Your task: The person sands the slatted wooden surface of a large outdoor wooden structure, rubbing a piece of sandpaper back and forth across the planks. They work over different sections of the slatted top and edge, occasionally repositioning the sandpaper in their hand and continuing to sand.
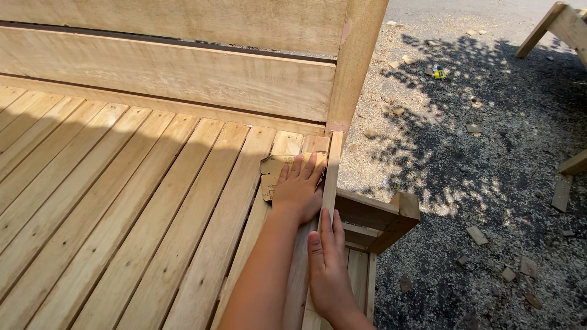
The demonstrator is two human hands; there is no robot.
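Hard midday sun, sharp picture

Bright sun falls on my wooden slats (122,201), with a dim band of shade across their upper left. Dappled leaf shadow darkens the gravel ground (489,153) on the right. My hands (312,214) are evenly lit; focus is crisp, and no glare shows.

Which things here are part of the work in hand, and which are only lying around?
In use:
left hand pressing sandpaper
right hand on the side rail
slatted seat

Lying about:
wood offcuts on the gravel
small yellow object
sawdust
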